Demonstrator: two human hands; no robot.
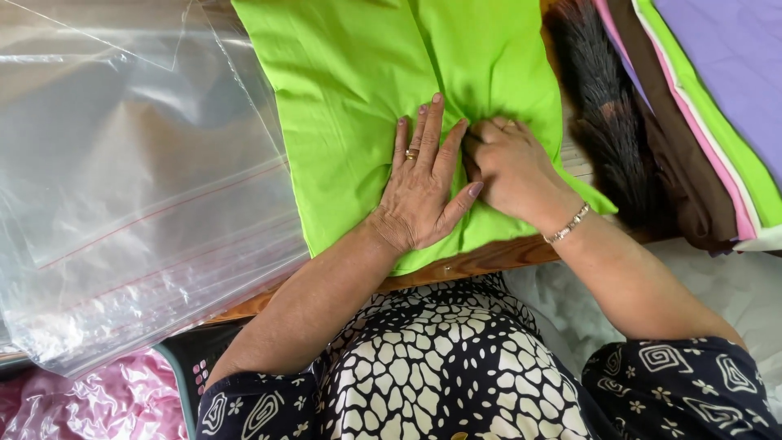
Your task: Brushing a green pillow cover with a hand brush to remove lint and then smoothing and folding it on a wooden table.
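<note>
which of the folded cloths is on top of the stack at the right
The purple cloth tops the stack at the right; light green, pink and brown layers show only as edges beneath it.

Green pillowcase [358, 90]: matt woven cloth, creased. Bags [138, 179]: glossy clear plastic. Table edge [481, 262]: varnished wood.

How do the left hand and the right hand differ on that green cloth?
The left hand lies flat with fingers spread; the right hand is curled, bunching the green cloth. The left wears a ring, the right a wrist bracelet. Both press on the cloth.
</note>
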